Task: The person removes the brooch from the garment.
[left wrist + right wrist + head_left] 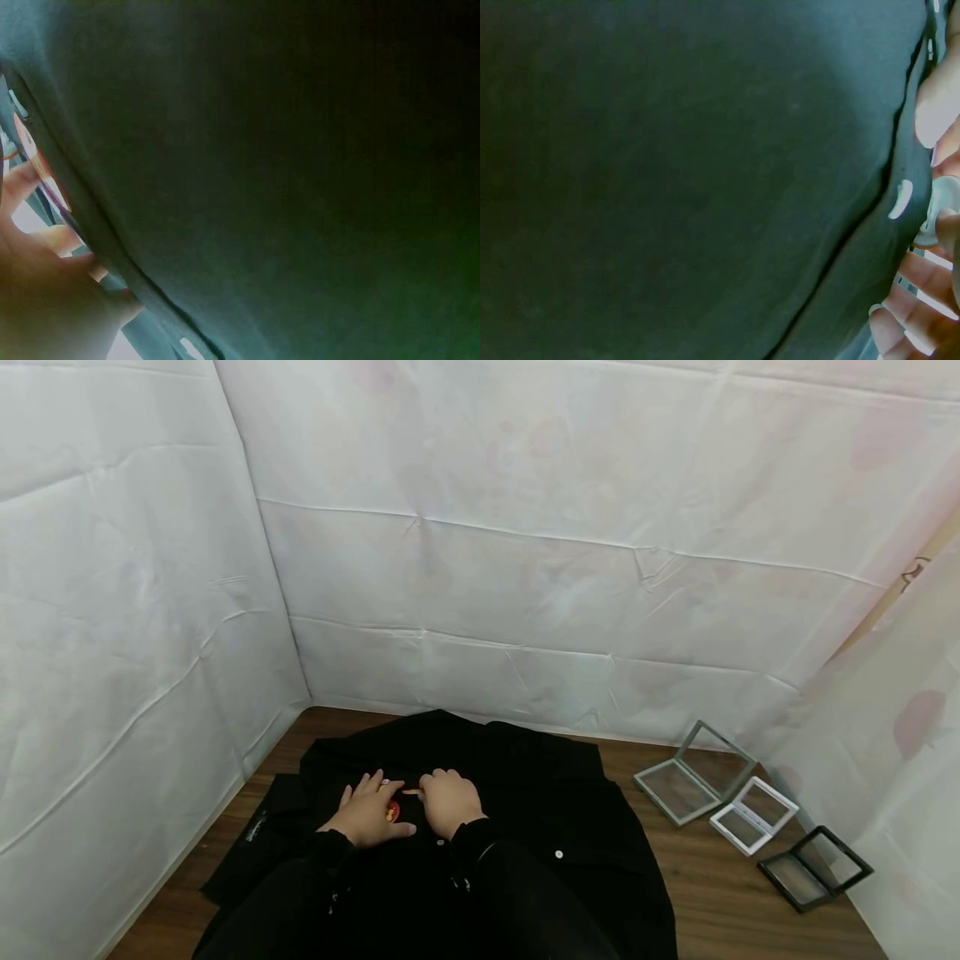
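Note:
A black shirt (525, 785) with small white buttons lies spread on the wooden table. My left hand (367, 814) rests on it, fingers spread and thumb out to the side, beside a round red-and-yellow badge (393, 811). Close to its right, my right hand (452, 802) has curled fingers and pinches a small badge (411, 792), seen nearly edge-on. In the right wrist view, a pale disc (945, 201), like a badge's back, shows between fingers at the right edge. Coloured badge edges (41, 165) appear by the fingers in the left wrist view. My palms hide part of the shirt front.
To the right on the table (720, 885) stand three open folding frames: a grey frame (693, 777), a white frame (753, 816) and a black frame (813, 868). White creased sheets (525, 568) hang behind and at both sides. A shirt sleeve (247, 852) reaches toward the left.

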The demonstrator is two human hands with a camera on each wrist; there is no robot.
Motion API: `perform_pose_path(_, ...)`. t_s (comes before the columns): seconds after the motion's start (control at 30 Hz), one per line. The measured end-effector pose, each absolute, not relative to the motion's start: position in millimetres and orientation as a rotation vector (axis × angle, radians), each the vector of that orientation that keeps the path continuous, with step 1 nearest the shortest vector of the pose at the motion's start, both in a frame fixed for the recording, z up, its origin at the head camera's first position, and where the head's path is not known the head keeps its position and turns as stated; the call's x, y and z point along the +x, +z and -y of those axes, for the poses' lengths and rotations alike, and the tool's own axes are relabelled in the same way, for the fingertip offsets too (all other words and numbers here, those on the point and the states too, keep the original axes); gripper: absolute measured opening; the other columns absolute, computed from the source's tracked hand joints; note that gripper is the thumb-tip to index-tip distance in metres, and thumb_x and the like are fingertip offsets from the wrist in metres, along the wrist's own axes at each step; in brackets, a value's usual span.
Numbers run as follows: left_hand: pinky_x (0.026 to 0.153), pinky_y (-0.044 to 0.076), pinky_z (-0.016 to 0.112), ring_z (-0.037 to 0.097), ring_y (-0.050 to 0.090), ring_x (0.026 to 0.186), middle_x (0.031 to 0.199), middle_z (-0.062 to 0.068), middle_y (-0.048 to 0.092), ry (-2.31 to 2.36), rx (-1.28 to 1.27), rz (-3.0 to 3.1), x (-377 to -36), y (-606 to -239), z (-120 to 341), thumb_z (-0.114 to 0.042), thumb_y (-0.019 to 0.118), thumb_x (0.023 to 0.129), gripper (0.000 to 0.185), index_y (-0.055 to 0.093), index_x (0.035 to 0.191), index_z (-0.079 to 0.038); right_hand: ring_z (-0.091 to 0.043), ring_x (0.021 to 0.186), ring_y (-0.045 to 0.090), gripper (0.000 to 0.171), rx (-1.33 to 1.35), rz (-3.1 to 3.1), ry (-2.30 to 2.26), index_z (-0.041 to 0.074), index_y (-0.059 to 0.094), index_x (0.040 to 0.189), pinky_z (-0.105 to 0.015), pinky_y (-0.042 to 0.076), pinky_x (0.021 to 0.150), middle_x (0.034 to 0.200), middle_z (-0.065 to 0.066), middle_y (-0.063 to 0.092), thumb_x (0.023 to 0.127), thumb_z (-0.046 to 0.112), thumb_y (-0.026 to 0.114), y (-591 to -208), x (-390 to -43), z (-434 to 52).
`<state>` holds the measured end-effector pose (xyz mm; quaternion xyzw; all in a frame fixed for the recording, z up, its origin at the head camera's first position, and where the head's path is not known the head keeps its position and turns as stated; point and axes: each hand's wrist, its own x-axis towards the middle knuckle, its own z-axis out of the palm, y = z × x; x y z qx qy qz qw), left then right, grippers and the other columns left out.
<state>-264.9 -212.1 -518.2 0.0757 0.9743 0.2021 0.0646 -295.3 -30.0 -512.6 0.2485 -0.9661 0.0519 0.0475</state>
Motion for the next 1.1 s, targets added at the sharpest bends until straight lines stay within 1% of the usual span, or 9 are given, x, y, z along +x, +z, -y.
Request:
perform_pose_path(0.1,0.114,0.015,0.075,0.053,0.023,0.149,0.162,0.030,0.029,0.616,0.251,-2.953,-265,-518,211,-0.057,0.081,0.083,0.090,0.049,0.152,-0.009,-0.014,0.088,0.063,0.019,0.739,2.953,0.283,0.021,0.072,0.108,-0.032,0.055,0.074,0.097,0.004,0.065,0.105,0.036,0.061,-509,-294,28)
perform_pose_path(0.3,0.114,0.021,0.074,0.049,0.028,0.148,0.161,0.026,0.033,0.631,0.297,-2.988,-266,-522,212,-0.056,0.085,0.080,0.094,0.047,0.154,-0.011,-0.016,0.089,0.064,0.020,0.699,2.972,0.480,0.019,0.073,0.108,-0.034,0.055,0.075,0.096,0.002,0.065,0.106,0.033,0.060,-507,-294,27)
perform_pose_path(0.4,0.113,0.024,0.073,0.045,0.032,0.148,0.162,0.023,0.033,0.659,0.341,-2.996,-266,-522,211,-0.057,0.086,0.078,0.099,0.043,0.157,-0.015,-0.016,0.089,0.065,0.021,0.674,2.980,0.530,0.017,0.074,0.108,-0.034,0.056,0.076,0.097,0.002,0.066,0.107,0.032,0.059,-509,-298,26)
perform_pose_path(0.5,0.113,0.024,0.074,0.043,0.035,0.147,0.163,0.021,0.031,0.721,0.381,-2.980,-264,-519,210,-0.058,0.086,0.078,0.103,0.038,0.160,-0.019,-0.015,0.085,0.065,0.021,0.636,2.999,0.581,0.015,0.074,0.105,-0.035,0.056,0.076,0.094,0.001,0.066,0.107,0.030,0.059,-509,-303,26)
perform_pose_path(0.63,0.113,0.024,0.074,0.045,0.036,0.145,0.165,0.021,0.029,0.769,0.408,-2.962,-264,-514,210,-0.057,0.086,0.079,0.103,0.035,0.162,-0.026,-0.016,0.083,0.065,0.022,0.591,3.020,0.605,0.013,0.074,0.103,-0.035,0.055,0.076,0.093,0.000,0.066,0.106,0.030,0.060,-507,-305,24)
perform_pose_path(0.8,0.112,0.025,0.074,0.046,0.037,0.145,0.165,0.021,0.028,0.713,0.425,-2.968,-265,-513,210,-0.058,0.085,0.079,0.101,0.036,0.162,-0.028,-0.018,0.085,0.066,0.024,0.563,3.040,0.653,0.010,0.074,0.106,-0.038,0.055,0.078,0.097,-0.003,0.068,0.107,0.029,0.059,-502,-304,25)
perform_pose_path(0.93,0.111,0.025,0.074,0.046,0.037,0.145,0.165,0.021,0.028,0.679,0.422,-2.968,-265,-514,210,-0.058,0.085,0.079,0.103,0.033,0.163,-0.027,-0.017,0.084,0.065,0.023,0.544,3.029,0.717,0.010,0.072,0.109,-0.037,0.055,0.076,0.097,-0.003,0.068,0.107,0.029,0.059,-501,-302,26)
perform_pose_path(1.1,0.112,0.024,0.075,0.046,0.036,0.146,0.165,0.022,0.027,0.656,0.397,-2.977,-266,-516,213,-0.061,0.084,0.078,0.108,0.030,0.164,-0.026,-0.015,0.088,0.065,0.024,0.591,2.952,0.676,0.012,0.067,0.122,-0.033,0.055,0.076,0.105,-0.002,0.066,0.105,0.027,0.064,-506,-299,28)
